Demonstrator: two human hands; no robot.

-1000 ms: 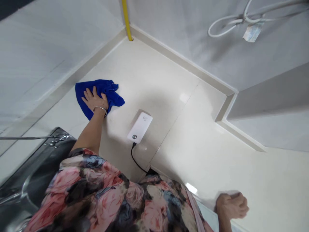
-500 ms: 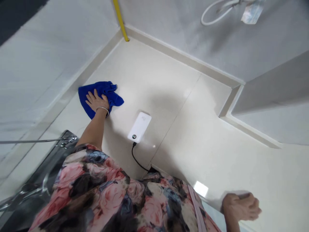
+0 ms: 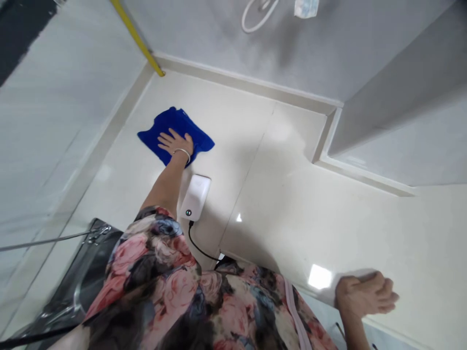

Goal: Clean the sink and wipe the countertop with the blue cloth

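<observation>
My left hand (image 3: 175, 143) lies flat with spread fingers on a blue cloth (image 3: 160, 127), pressing it against the glossy cream surface (image 3: 288, 214). A bracelet circles that wrist. The cloth is spread out, with a few folds at its edges. Just below the cloth and beside my left forearm lies a white power bank (image 3: 196, 197) with a small lit display. A black cable (image 3: 199, 249) runs from its lower end towards my body. At the lower right my right hand (image 3: 367, 294) rests at the near edge of the surface, fingers curled in, with nothing visible in them.
A pale raised border (image 3: 248, 83) follows the walls and steps round a corner (image 3: 328, 131) at right. A yellow pipe (image 3: 140, 39) meets the surface at the back left. A white cable loop (image 3: 255, 17) hangs above. A black item with metal parts (image 3: 83, 272) stands at lower left.
My left hand has slid the blue cloth to the right, away from the left wall, and the cloth lies more spread out. My right hand stays where it was. The view has shifted somewhat.
</observation>
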